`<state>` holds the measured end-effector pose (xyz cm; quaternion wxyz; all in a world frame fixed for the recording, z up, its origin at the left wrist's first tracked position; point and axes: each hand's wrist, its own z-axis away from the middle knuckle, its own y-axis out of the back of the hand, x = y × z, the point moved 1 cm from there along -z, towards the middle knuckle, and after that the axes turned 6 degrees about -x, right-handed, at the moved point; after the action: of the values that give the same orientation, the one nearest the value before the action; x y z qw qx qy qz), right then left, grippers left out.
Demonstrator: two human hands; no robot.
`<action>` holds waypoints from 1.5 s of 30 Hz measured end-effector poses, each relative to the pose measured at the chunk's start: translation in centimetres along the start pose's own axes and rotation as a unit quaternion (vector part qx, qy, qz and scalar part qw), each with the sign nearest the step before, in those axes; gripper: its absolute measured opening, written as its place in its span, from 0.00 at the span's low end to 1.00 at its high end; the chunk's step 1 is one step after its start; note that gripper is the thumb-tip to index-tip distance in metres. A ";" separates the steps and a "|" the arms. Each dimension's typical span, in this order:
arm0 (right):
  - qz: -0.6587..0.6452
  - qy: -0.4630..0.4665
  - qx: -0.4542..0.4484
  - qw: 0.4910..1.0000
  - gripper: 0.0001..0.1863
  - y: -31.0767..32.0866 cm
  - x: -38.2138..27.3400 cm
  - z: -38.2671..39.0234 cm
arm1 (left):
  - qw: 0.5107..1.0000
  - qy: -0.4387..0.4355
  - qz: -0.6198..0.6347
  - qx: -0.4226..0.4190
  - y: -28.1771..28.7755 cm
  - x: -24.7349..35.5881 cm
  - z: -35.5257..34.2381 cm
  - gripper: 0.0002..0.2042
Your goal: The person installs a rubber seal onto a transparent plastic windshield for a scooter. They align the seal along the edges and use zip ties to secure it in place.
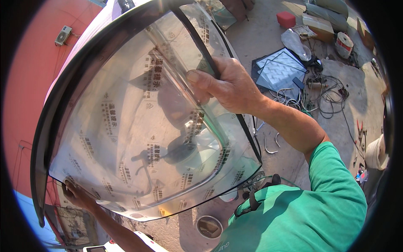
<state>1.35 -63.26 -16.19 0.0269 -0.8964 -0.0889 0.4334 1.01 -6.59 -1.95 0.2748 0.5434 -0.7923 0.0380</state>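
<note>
A large curved clear windshield [126, 113] fills the middle, covered in printed protective film. A wide black trim [54, 94] arches along its far left side, and a black strip [195, 35] crosses its right part. My right hand [228, 86] is closed on this strip, its thumb lying over the clear sheet. At the lower left corner, my left hand [77, 194] grips the windshield's edge; some of its fingers are hidden. Behind the clear sheet show a bent metal tube [220, 161], a dark mirror [180, 154] and what looks like a handlebar [147, 164].
On the concrete at right lie framed glass panes [279, 69], tangled cables [331, 94] and red-handled pliers [359, 130]. A red box [286, 19], a cardboard box [317, 28] and a white bucket [376, 152] stand farther out. A red wall [31, 96] rises at left.
</note>
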 end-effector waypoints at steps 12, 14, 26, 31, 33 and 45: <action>-0.016 0.014 0.016 1.000 0.21 -0.1 0.7 -0.3 | 1.000 0.008 -0.007 0.005 0.1 0.0 -0.7 0.27; -0.012 0.015 0.024 1.000 0.21 -0.2 0.8 -0.3 | 1.000 0.002 -0.017 0.005 0.2 -0.1 -0.8 0.27; 0.005 0.018 0.029 0.999 0.24 -0.3 0.9 -0.3 | 1.000 -0.018 -0.017 0.018 0.1 -1.1 -0.9 0.27; 0.005 0.029 0.026 0.999 0.24 -0.4 0.9 -0.4 | 0.999 -0.016 -0.029 0.010 0.3 -1.2 -1.0 0.27; 0.007 0.033 0.021 0.999 0.24 -0.3 1.0 -0.4 | 1.000 -0.012 -0.024 0.011 0.2 -0.9 -0.8 0.27; 0.022 0.033 0.023 0.999 0.25 -0.4 0.9 -0.3 | 1.000 0.003 -0.013 0.012 0.3 -1.4 -1.1 0.28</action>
<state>2.14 -62.73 -16.65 0.0408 -0.9111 -0.0581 0.4061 1.56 -4.93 -1.59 0.2711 0.5566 -0.7839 0.0460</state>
